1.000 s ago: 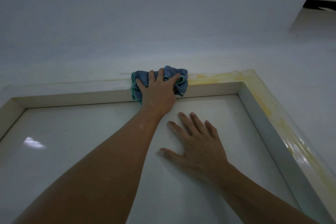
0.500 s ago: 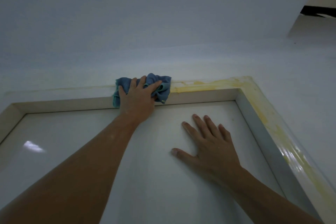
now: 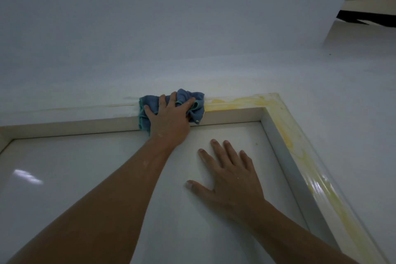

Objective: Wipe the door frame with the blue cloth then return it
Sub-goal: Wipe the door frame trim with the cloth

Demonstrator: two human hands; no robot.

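Left hand has the blue cloth wadded up under it, fingers bent over the bundle and digging into the folds. It's pressing the cloth onto the top rail of the door frame, a bit toward the top right corner. Right hand is flat on the door just below, fingers straight and spread, holding nothing. Looks like it's bracing.

Stuff I'd worry about from here:

- The yellow smear starts right at the cloth's right edge, runs to the top right corner and carries on down the right side. With the cloth this bunched, only a small patch touches the rail, so it could just push the yellow around.
- The wad overlaps the wall above the rail, so the gunk could end up up there too.
- There are yellow flecks on the cloth's lower fold, so it probably wants refolding to a clean face.
- Can't tell if the door is latched. If it isn't, leaning on it could swing it.
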